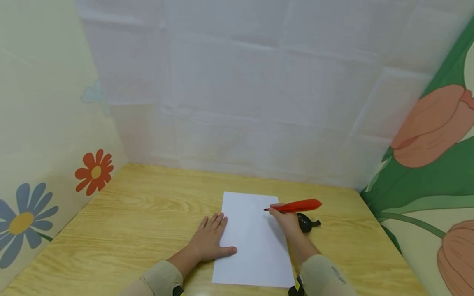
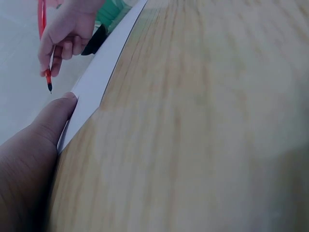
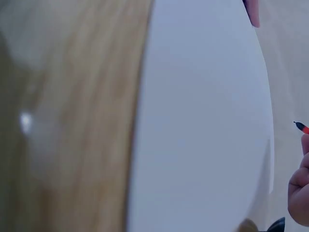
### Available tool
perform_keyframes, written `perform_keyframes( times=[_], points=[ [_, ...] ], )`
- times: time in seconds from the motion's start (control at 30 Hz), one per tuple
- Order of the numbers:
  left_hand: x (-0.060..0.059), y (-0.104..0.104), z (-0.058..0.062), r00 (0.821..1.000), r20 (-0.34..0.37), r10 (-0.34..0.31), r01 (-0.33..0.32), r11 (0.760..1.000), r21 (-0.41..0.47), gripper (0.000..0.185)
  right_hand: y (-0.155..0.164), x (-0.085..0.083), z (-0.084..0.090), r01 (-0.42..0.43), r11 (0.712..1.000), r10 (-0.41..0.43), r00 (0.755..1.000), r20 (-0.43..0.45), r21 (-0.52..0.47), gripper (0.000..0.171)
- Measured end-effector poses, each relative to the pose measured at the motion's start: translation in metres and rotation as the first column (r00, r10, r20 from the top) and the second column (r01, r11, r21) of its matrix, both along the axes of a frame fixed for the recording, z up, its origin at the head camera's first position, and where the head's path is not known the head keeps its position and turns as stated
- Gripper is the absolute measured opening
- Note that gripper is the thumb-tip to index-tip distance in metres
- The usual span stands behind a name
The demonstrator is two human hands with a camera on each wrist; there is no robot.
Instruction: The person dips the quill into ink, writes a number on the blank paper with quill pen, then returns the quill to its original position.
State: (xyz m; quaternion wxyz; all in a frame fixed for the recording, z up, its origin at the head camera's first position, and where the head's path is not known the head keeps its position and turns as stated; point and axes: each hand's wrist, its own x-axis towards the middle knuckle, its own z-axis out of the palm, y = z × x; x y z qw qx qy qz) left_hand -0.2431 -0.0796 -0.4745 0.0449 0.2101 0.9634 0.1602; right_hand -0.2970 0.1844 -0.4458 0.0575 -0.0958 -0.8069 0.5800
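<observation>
A blank white sheet of paper [image 1: 252, 242] lies upright-on in front of me on the wooden table. My left hand [image 1: 208, 241] rests with spread fingers at its left edge, the thumb on the paper. In my right hand [image 1: 288, 221] I pinch a red pen [image 1: 296, 206] with a dark pointed tip and a broad, feather-like rear end. Its tip points left over the upper right of the sheet; in the left wrist view the pen [image 2: 47, 75] appears raised off the paper. No marks show on the sheet.
Just right of my right hand is a black rounded object [image 1: 305, 223] with a short tab, partly hidden; its kind is unclear. The wood-grain table [image 1: 155, 205] meets a creased white cloth [image 1: 229, 102] behind. Flower-patterned panels [image 1: 426, 176] stand at both sides.
</observation>
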Motion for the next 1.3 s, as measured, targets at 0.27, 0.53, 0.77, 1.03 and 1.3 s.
perform_keyframes(
  times=[0.27, 0.53, 0.77, 1.03, 1.3],
  points=[
    [-0.001, -0.001, -0.002, 1.0, -0.003, 0.0, 0.0, 1.0, 0.0, 0.109, -0.014, -0.002, -0.001, -0.013, 1.0, 0.013, 1.0, 0.01, 0.003, 0.025],
    [0.0, 0.001, 0.0, 1.0, 0.008, 0.009, -0.009, 1.0, 0.004, 0.109, -0.018, -0.006, -0.004, -0.012, 0.999, 0.012, 1.0, 0.024, 0.036, 0.028],
    [0.001, 0.001, 0.002, 1.0, 0.016, 0.008, -0.009, 1.0, 0.011, 0.108, -0.021, -0.008, -0.006, -0.011, 1.0, 0.01, 1.0, 0.021, 0.019, 0.028],
    [0.002, 0.001, 0.003, 1.0, 0.004, 0.006, -0.006, 1.0, 0.004, 0.108, -0.023, -0.008, -0.006, 0.0, 1.0, -0.001, 0.998, 0.068, 0.013, 0.028],
    [0.004, 0.0, 0.005, 1.0, 0.009, 0.001, -0.001, 1.0, 0.012, 0.107, -0.021, -0.009, -0.008, 0.003, 0.999, -0.005, 0.999, 0.053, 0.032, 0.027]
  ],
)
